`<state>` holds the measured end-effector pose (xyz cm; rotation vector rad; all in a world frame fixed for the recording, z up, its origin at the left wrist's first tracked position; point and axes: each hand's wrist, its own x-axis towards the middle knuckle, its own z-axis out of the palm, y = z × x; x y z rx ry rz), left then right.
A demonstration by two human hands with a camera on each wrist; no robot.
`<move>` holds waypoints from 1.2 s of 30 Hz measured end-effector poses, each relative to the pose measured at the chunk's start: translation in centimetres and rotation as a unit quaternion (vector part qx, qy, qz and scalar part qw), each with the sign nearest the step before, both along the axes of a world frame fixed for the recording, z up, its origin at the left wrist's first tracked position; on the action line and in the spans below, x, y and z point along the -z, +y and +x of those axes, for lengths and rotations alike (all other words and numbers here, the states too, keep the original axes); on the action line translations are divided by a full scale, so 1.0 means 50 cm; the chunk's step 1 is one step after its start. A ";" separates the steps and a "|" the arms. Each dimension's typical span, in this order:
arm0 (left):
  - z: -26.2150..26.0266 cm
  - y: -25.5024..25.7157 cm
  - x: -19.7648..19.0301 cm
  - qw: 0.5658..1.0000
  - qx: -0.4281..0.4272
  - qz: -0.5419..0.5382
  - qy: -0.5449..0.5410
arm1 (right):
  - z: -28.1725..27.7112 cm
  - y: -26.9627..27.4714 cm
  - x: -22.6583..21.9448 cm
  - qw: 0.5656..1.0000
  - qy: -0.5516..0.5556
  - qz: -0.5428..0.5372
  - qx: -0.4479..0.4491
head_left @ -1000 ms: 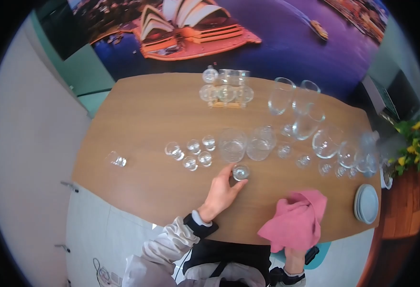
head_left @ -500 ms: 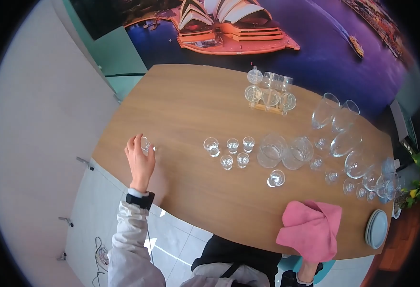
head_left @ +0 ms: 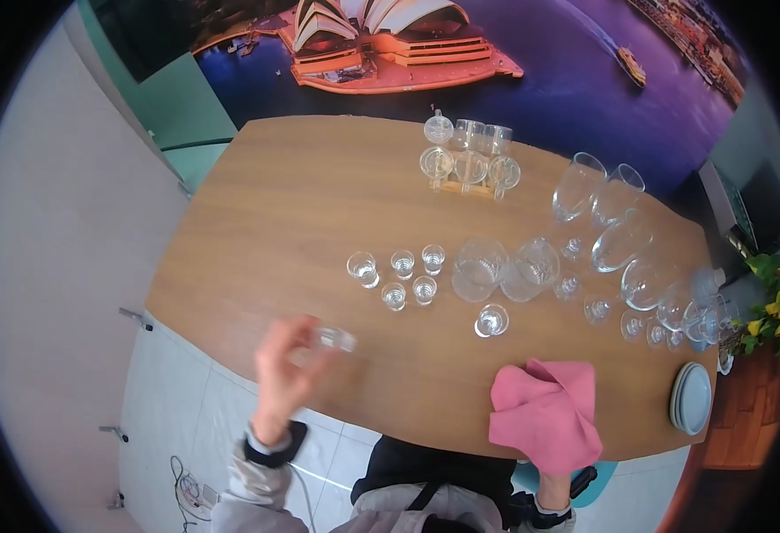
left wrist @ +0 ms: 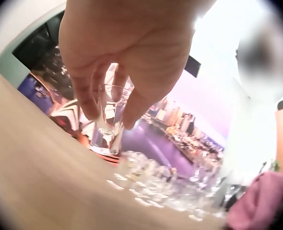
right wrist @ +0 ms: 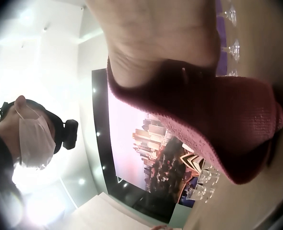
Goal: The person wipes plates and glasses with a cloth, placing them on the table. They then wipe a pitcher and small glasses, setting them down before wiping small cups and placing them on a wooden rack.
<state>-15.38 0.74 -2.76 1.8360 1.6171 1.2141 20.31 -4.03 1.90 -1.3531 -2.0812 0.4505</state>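
Observation:
My left hand pinches a small clear glass above the table's front left part. In the left wrist view the left hand holds that glass upright between thumb and fingers, off the table. A pink cloth covers my right hand at the front edge; its fingers are hidden, and only the wrist shows. The right wrist view has the cloth draped over the right hand. Several small glasses stand mid-table, with another small glass nearer the front.
Two wide glass vessels stand beside the small glasses. Stemmed glasses line the right side of the table. Stacked plates lie at the right edge. A wooden rack with glass cups is at the back.
My left hand let go of the glass near the wide vessels, reached to the far-left glass, took hold of it and carried it rightward and toward the front. The cloth stays over my right hand.

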 end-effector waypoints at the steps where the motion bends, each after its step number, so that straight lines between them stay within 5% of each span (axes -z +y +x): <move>1: 0.046 -0.018 -0.002 0.999 0.039 -0.018 -0.011 | -0.007 0.015 -0.008 1.000 0.000 -0.001 -0.002; 4: 0.208 -0.055 -0.007 0.972 0.175 -0.100 -0.119 | -0.042 0.030 -0.012 0.988 0.026 -0.097 -0.120; 7: 0.327 -0.077 -0.017 0.937 0.298 -0.092 -0.155 | -0.084 -0.062 0.099 0.916 0.365 -0.141 0.091; 9: 0.359 -0.077 -0.019 0.930 0.332 -0.065 -0.141 | -0.055 -0.080 0.137 0.894 0.402 -0.164 0.108; 11: 0.377 -0.065 -0.029 0.886 0.455 0.065 -0.068 | -0.019 -0.097 0.171 0.843 0.480 -0.212 0.121; 14: 0.387 -0.066 -0.025 0.846 0.528 0.071 -0.025 | 0.019 -0.107 0.202 0.750 0.589 -0.274 0.126; 15: 0.390 -0.066 -0.025 0.843 0.531 0.078 -0.024 | 0.023 -0.106 0.208 0.786 0.534 -0.286 0.123; 19: 0.398 -0.076 -0.025 0.881 0.466 -0.001 -0.083 | 0.003 -0.095 0.168 0.794 0.555 -0.236 0.076; 22: 0.394 -0.090 -0.013 0.892 0.382 -0.153 -0.189 | -0.012 -0.118 0.237 0.743 0.620 -0.236 0.088; 24: 0.390 -0.100 0.025 0.859 0.336 -0.255 -0.290 | -0.031 -0.114 0.236 0.675 0.700 -0.235 0.011; 25: 0.396 -0.103 0.039 0.831 0.323 -0.253 -0.375 | -0.021 -0.120 0.244 0.858 0.476 -0.187 0.047; 28: 0.401 -0.092 0.038 0.807 0.257 -0.342 -0.406 | -0.029 -0.106 0.240 0.814 0.545 -0.198 0.027; 33: 0.392 -0.086 0.039 0.821 0.269 -0.305 -0.401 | -0.020 -0.119 0.232 0.849 0.503 -0.146 0.076; 35: 0.369 -0.071 0.020 0.768 0.256 -0.332 -0.484 | -0.002 -0.141 0.261 0.853 0.460 -0.076 0.236; 36: 0.364 -0.068 0.017 0.768 0.256 -0.331 -0.484 | 0.003 -0.130 0.234 0.853 0.459 -0.076 0.235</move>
